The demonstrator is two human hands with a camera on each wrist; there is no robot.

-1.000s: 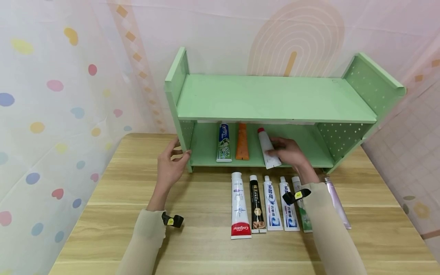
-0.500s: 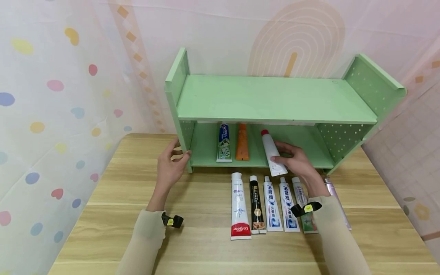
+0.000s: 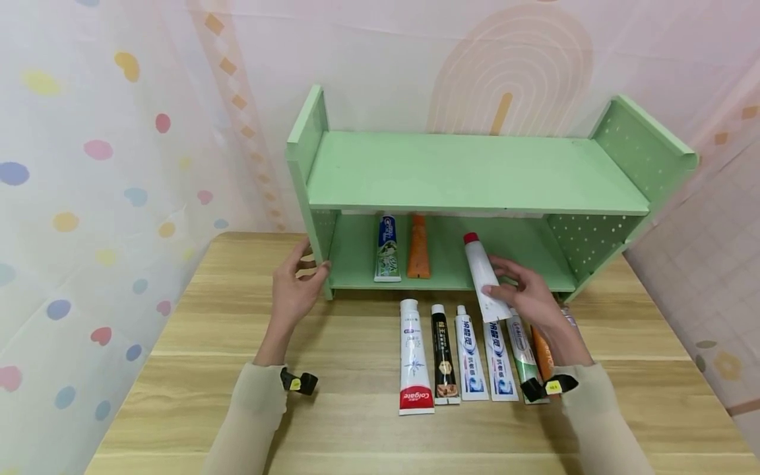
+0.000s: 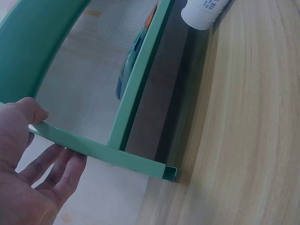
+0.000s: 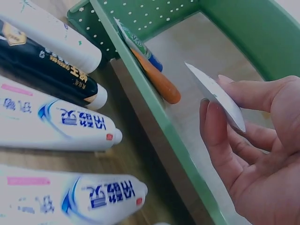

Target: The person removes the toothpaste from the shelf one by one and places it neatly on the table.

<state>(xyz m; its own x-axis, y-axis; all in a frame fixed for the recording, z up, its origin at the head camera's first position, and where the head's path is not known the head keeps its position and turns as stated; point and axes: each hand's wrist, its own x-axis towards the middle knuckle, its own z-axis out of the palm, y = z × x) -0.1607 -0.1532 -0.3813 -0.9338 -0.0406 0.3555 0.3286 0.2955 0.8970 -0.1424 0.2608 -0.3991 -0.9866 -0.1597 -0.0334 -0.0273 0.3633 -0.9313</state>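
My right hand (image 3: 527, 300) pinches a white toothpaste tube (image 3: 483, 277) with a red cap. The tube overlaps the front edge of the lower shelf, its cap pointing inward and its flat end toward me. In the right wrist view the thumb and fingers (image 5: 218, 133) hold that tube (image 5: 222, 101) by its flat end. My left hand (image 3: 297, 284) grips the left side panel of the green shelf rack (image 3: 475, 171), its thumb and fingers on either side of the panel edge (image 4: 89, 146). A blue-green toothpaste tube (image 3: 388, 251) and an orange tube (image 3: 418, 249) lie on the lower shelf.
In front of the rack on the wooden table (image 3: 350, 429) lie a Colgate tube (image 3: 414, 356), a black tube (image 3: 444, 356) and two white-blue tubes, one at the left (image 3: 471, 356). A green-white tube (image 3: 522, 349) and another orange tube (image 3: 543, 349) lie near my right forearm.
My right hand has drawn the white tube to the right and toward me, from over the lower shelf to its front edge. The left hand stays on the side panel.
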